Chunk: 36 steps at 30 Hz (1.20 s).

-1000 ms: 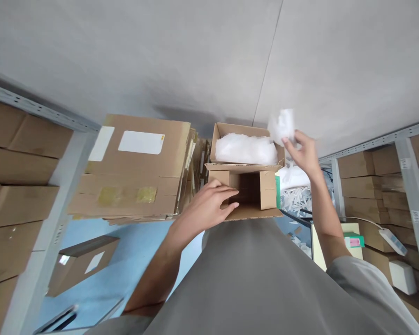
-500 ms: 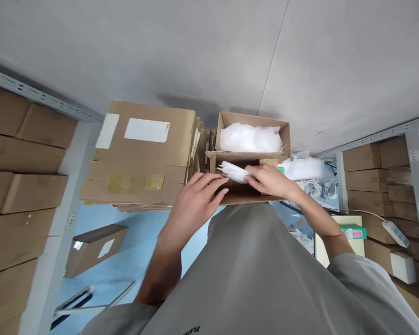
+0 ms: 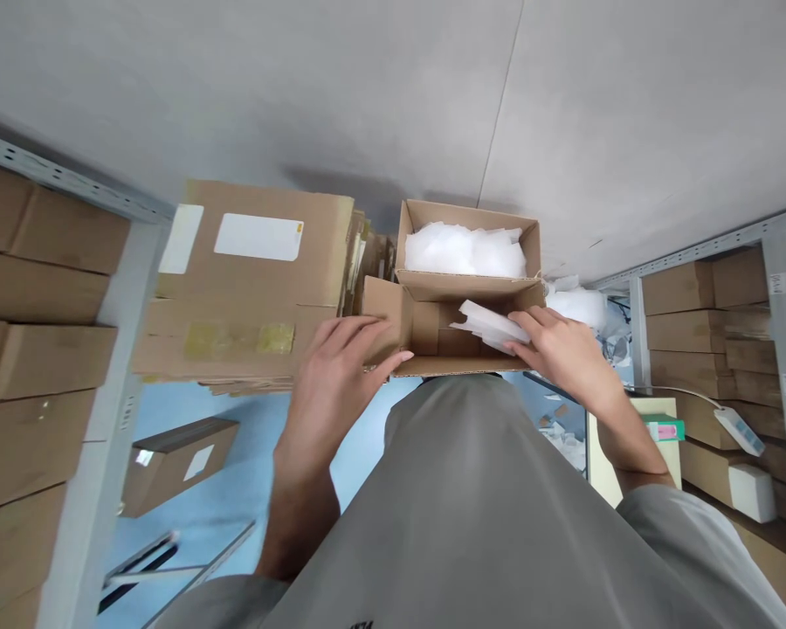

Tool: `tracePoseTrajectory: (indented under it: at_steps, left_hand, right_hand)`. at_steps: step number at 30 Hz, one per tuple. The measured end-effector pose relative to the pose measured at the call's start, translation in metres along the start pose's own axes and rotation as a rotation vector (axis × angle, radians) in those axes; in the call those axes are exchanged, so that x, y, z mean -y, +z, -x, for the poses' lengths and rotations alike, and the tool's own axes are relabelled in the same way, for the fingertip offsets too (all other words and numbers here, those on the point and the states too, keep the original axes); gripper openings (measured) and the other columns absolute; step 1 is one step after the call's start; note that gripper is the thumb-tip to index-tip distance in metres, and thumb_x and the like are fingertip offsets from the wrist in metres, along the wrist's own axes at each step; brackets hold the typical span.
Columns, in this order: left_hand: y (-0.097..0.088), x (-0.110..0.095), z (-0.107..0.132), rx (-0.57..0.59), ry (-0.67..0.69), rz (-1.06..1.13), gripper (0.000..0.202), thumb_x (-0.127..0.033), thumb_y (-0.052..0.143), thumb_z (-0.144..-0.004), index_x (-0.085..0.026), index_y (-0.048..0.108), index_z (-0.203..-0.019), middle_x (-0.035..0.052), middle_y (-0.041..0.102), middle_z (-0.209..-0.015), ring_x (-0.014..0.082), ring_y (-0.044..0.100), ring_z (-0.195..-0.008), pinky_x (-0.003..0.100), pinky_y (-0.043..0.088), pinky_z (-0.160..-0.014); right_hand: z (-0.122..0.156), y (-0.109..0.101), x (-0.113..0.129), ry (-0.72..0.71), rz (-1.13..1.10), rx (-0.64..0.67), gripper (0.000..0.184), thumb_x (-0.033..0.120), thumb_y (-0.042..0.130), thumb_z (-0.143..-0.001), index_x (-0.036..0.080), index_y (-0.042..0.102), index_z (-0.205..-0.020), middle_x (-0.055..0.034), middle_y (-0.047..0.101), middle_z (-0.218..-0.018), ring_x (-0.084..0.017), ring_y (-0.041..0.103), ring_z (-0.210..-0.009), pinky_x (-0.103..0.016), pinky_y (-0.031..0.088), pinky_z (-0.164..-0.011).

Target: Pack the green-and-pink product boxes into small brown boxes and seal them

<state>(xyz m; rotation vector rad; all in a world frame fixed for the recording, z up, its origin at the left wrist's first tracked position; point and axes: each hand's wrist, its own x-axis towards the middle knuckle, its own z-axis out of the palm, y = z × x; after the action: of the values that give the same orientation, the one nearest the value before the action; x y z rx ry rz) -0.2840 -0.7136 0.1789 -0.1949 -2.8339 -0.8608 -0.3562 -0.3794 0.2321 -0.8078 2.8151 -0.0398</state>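
An open cardboard box (image 3: 425,328) stands right in front of me, its left flap (image 3: 381,306) folded outward. My left hand (image 3: 341,376) lies at that flap, fingers and thumb apart, touching its outer part without a visible pinch. Between the fingers and thumb of my right hand (image 3: 560,354) is a thin bundle of white foam sheets (image 3: 490,325), held slanting over the right half of the box. The box's interior shows bare cardboard on the left; its right end is partly hidden by the sheets and hand.
Behind stands a second open box (image 3: 468,212) with white foam sheets (image 3: 465,251) inside. Flattened cartons (image 3: 249,297) are stacked at left. More white packing (image 3: 576,307) lies at right. Shelves of brown boxes (image 3: 32,367) flank both sides, with a power strip (image 3: 740,431) on the right.
My right hand has moved right with the foam sheets, uncovering the box's left interior. My left hand has shifted left, and the left flap now leans outward.
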Motion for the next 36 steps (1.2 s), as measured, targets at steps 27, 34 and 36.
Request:
tracePoseTrajectory:
  at_steps: [27,34,36]
  left_hand:
    - [0.010,-0.038,0.008,0.048,-0.258,-0.091,0.046,-0.052,0.073,-0.106,-0.031,0.069,-0.148,0.0119,0.072,-0.151,0.0436,0.053,-0.160,0.068,0.050,-0.129]
    - [0.012,-0.043,0.007,0.033,-0.223,-0.076,0.044,-0.046,0.075,-0.107,-0.031,0.070,-0.147,0.0120,0.067,-0.162,0.0444,0.043,-0.169,0.071,0.046,-0.133]
    - [0.009,-0.045,0.005,0.035,-0.190,-0.070,0.042,-0.045,0.074,-0.107,-0.031,0.070,-0.146,0.0119,0.065,-0.165,0.0433,0.043,-0.169,0.070,0.046,-0.133]
  right_hand:
    - [-0.282,0.171,-0.070,-0.139,-0.090,0.541,0.079,0.031,0.084,-0.097,0.018,0.054,-0.169,-0.0266,0.058,-0.167,-0.039,0.071,-0.136,-0.042,0.056,-0.109]
    - [-0.256,0.160,-0.076,-0.173,-0.070,0.462,0.031,0.018,0.059,-0.103,0.015,0.082,-0.125,-0.0205,0.082,-0.132,-0.033,0.077,-0.115,-0.037,0.054,-0.096]
    - [-0.243,0.143,-0.089,-0.160,-0.184,0.306,0.029,0.021,0.060,-0.103,0.016,0.081,-0.123,-0.0169,0.083,-0.127,-0.031,0.077,-0.113,-0.036,0.054,-0.097]
